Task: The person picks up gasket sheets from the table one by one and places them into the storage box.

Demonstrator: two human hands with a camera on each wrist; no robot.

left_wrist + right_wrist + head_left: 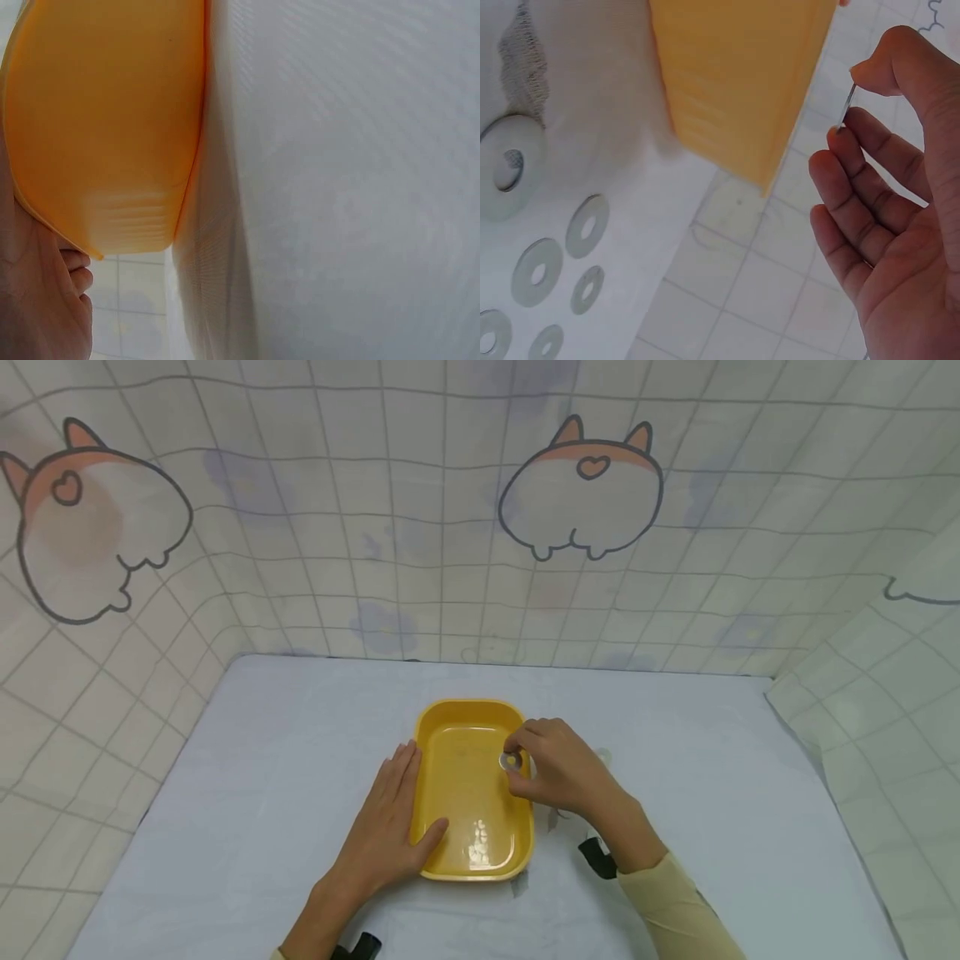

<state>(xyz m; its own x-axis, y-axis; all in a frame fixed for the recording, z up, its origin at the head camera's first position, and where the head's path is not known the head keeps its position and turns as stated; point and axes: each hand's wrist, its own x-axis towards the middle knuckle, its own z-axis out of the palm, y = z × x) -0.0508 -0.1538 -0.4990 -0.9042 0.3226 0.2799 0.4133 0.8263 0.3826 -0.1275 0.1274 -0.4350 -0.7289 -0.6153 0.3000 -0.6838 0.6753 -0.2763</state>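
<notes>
A yellow plastic tray [465, 802] stands in the middle of the white table, its inside bare. My left hand [382, 831] rests along the tray's left rim, fingers straight and thumb reaching over the edge. Over the tray's right rim, my right hand [566, 768] pinches a flat metal washer [505, 764] between thumb and fingertips. The right wrist view shows that washer [847, 106] edge-on, with the other fingers loosely bent below it.
Right of the tray, a large washer [501, 204] and several smaller washers [523, 283] lie on the white cloth [300, 760]. Black wrist-camera parts [597, 860] show near both wrists. A tile-patterned curtain [450, 527] hangs behind the table and at its sides.
</notes>
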